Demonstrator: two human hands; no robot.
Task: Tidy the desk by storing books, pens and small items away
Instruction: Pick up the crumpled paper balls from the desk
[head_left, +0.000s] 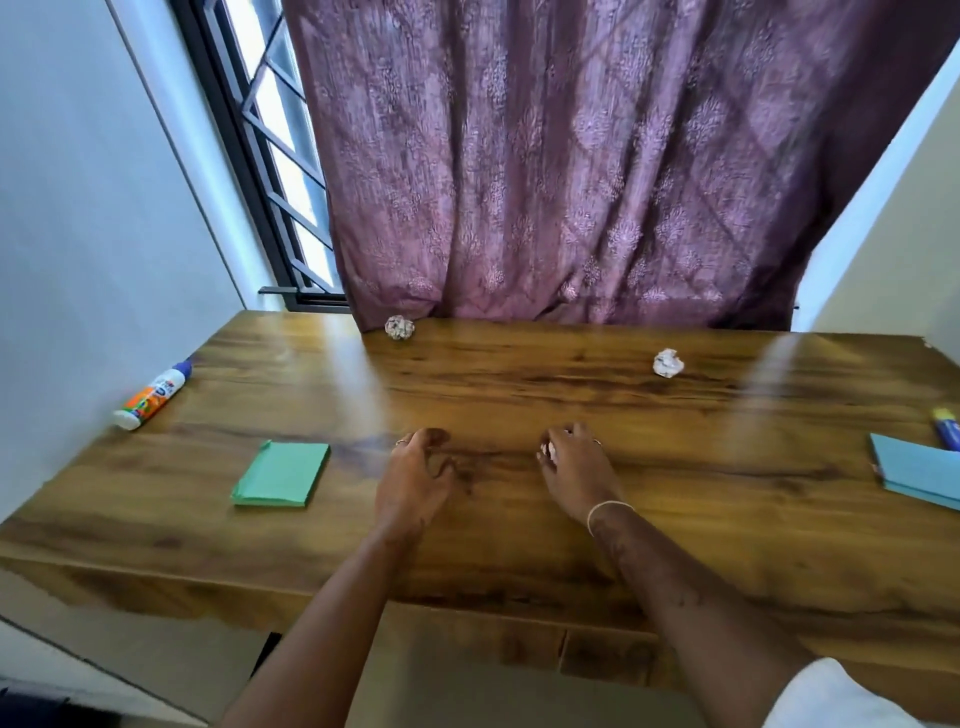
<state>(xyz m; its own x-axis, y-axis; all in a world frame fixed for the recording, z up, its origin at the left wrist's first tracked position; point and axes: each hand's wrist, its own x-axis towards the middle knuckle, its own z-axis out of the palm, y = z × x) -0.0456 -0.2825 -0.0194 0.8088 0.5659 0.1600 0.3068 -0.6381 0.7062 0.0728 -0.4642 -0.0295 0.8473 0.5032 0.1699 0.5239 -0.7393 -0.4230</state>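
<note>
Small items lie well apart on the brown wood-grain desk (519, 551). A green rectangular paper pad (281, 474) lies flat at front left. A white glue bottle with orange label and blue cap (154, 396) lies on its side at the left edge. One crumpled white paper ball (399, 328) sits at the back edge, touching the curtain hem; a second crumpled paper ball (668, 362) sits back right. A light blue book (917, 470) lies flat at the right edge, partly out of frame, with a blue-and-yellow tube (946, 428) just behind it.

The left hand (415, 470) and right hand (574, 470) are at desk centre, near each other, fingers loosely curled, holding nothing. The right wrist bears a thin pale bracelet (605, 512).

Behind the desk hangs a purple patterned curtain (571, 156); a black-barred window (275, 156) shows at its left.
</note>
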